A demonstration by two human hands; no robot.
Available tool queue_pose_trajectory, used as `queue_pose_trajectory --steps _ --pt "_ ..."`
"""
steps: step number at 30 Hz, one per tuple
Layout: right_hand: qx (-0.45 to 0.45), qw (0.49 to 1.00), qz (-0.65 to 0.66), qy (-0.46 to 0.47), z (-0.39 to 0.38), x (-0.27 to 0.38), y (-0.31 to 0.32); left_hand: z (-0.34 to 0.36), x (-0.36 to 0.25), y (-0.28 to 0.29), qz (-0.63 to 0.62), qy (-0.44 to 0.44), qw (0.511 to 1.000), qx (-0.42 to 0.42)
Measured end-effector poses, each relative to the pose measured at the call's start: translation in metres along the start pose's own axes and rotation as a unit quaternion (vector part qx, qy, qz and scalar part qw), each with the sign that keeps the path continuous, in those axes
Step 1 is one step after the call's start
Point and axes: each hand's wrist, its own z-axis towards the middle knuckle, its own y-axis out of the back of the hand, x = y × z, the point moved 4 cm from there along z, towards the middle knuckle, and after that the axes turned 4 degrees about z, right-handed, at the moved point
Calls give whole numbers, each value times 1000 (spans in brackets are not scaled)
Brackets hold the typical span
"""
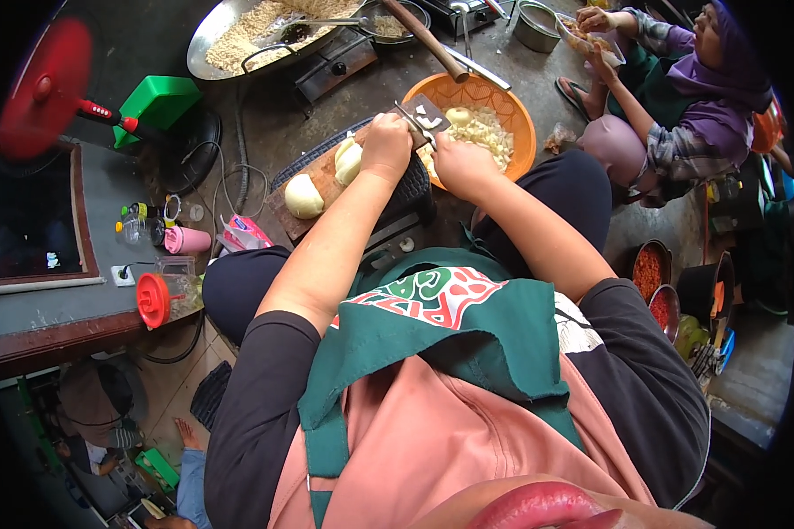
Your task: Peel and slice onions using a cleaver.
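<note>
My left hand (pixel 386 144) is closed beside a dark blade (pixel 428 112) with small white pieces on it; what its fingers grip is hidden. My right hand (pixel 461 166) grips a knife (pixel 426 134) that slants up to the left, close by my left hand. Below them a wooden board (pixel 287 216) on a dark stand carries a whole peeled onion (pixel 303 197) and cut onion halves (pixel 348 160). An orange perforated basket (pixel 522 119) full of chopped onion (pixel 483 132) sits just beyond my right hand.
A large pan (pixel 260 40) rests over a stove (pixel 335 70). A co-worker (pixel 697 123) holds food at upper right. A red fan (pixel 48 84), green bin (pixel 154 106), bottles (pixel 137 227) and jug (pixel 154 300) stand left. Pots of red food (pixel 647 264) are at right.
</note>
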Motion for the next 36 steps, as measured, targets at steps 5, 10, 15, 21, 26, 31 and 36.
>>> queue_pose_trajectory --steps 5,10,15,21,26,31,36 --pt "6 1000 20 -22 11 5 -5 2 -1 -1 2 -13 1000 5" --pt "13 998 57 -26 25 7 -6 1 0 1 6 2 1000 17" --pt "-1 997 47 -53 27 -29 0 2 -7 5 36 8 999 18" --pt "-31 997 63 -44 6 -28 20 -3 -5 8 43 4 999 20" --pt "-9 998 59 10 -15 -13 2 -4 -1 4 8 4 1000 -9" --pt "27 999 28 4 -14 3 7 -4 2 7 8 23 1000 9" --pt "33 999 28 -14 2 10 -4 -1 3 6 -1 19 1000 18"
